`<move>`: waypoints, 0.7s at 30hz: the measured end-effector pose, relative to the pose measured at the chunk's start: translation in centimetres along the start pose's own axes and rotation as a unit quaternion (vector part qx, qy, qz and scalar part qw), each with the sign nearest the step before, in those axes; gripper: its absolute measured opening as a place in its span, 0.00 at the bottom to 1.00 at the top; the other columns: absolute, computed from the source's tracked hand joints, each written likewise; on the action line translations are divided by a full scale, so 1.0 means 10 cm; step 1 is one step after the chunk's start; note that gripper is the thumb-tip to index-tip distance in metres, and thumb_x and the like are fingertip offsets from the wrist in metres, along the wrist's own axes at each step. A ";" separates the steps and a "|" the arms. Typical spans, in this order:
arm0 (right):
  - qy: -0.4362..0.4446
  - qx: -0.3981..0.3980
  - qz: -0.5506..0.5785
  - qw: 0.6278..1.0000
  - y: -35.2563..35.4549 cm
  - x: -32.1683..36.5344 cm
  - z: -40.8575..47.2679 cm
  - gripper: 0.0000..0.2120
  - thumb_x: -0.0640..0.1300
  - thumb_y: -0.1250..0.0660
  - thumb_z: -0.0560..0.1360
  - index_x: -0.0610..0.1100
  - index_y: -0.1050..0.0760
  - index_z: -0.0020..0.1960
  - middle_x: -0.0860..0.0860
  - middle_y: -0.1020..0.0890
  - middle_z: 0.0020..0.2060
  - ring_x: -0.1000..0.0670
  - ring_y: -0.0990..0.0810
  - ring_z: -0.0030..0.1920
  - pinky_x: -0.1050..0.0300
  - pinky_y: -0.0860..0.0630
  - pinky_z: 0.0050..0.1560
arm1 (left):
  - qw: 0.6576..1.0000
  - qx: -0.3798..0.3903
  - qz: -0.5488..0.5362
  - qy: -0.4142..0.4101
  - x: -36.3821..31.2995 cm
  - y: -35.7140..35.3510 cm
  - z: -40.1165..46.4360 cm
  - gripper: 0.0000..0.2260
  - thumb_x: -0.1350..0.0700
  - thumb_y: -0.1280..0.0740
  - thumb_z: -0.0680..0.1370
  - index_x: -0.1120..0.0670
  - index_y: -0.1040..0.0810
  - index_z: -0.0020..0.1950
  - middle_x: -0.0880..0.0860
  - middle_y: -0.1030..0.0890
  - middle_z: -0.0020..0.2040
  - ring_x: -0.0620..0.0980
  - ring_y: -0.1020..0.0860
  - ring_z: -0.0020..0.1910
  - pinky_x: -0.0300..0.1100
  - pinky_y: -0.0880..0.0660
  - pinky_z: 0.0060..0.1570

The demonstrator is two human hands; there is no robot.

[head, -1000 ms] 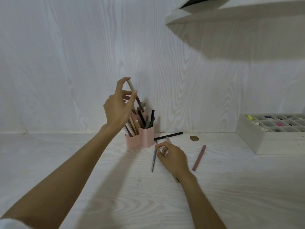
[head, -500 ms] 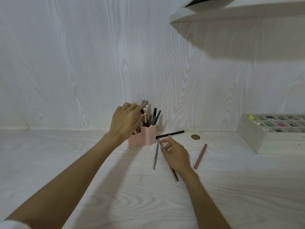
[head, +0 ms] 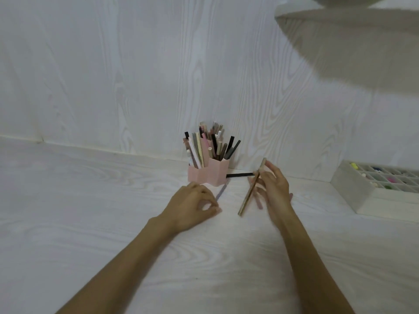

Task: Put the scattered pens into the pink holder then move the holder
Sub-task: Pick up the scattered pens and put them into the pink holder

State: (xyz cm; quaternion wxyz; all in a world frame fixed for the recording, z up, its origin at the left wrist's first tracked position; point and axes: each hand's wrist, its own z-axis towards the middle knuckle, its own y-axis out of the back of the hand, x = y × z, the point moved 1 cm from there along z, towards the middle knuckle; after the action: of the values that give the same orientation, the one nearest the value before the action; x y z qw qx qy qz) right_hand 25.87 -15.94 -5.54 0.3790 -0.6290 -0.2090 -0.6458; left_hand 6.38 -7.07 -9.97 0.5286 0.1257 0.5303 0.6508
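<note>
The pink holder [head: 207,174] stands against the back wall, packed with several pens. My right hand [head: 273,188] holds a gold-brown pen [head: 250,191] lifted and tilted to the right of the holder. My left hand [head: 192,206] rests on the table in front of the holder, fingertips pinched at the near end of a grey pen [head: 221,191] that lies flat. A black pen [head: 239,175] lies by the wall right of the holder. A pink pen [head: 258,201] lies mostly hidden behind my right hand.
A white compartment box [head: 362,193] with small coloured items stands at the right. A white shelf [head: 340,17] overhangs the top right. The white wood table [head: 90,211] stretches left and toward me.
My left hand let its pen drop into the holder and came down to the grey pen. My right hand lifted the gold-brown pen off the table. The view shifted left.
</note>
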 end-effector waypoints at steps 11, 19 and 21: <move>0.346 -0.021 -0.154 0.925 -0.92 1.28 0.37 0.17 0.37 0.42 0.79 0.46 0.34 0.67 0.42 0.20 0.47 0.51 0.16 0.41 0.59 0.19 0.43 | 0.981 -0.094 -0.046 0.163 0.45 0.19 -0.18 0.05 0.48 0.33 0.74 0.43 0.19 0.48 0.40 0.22 0.43 0.43 0.26 0.49 0.37 0.34 0.43; 0.354 -0.021 -0.379 0.855 -1.33 0.89 0.79 0.16 0.39 0.39 0.79 0.49 0.31 0.65 0.49 0.20 0.48 0.51 0.21 0.45 0.59 0.27 0.45 | 0.968 -0.136 -0.058 0.202 0.51 0.19 -0.19 0.05 0.51 0.34 0.74 0.44 0.19 0.47 0.41 0.23 0.39 0.42 0.25 0.44 0.30 0.37 0.35; 0.330 0.001 -0.450 0.830 -1.35 0.78 0.85 0.16 0.41 0.38 0.78 0.49 0.30 0.65 0.47 0.18 0.49 0.49 0.19 0.47 0.59 0.28 0.44 | 0.965 -0.147 -0.065 0.207 0.53 0.20 -0.19 0.05 0.52 0.34 0.74 0.44 0.19 0.47 0.42 0.24 0.38 0.43 0.24 0.44 0.30 0.37 0.34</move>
State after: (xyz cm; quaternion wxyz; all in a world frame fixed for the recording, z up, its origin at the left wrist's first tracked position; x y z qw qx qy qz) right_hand 21.84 -2.89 5.83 0.0931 -0.2146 -0.3324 -0.9137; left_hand 1.79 -3.56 -11.19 0.4609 -0.1261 0.5335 0.6979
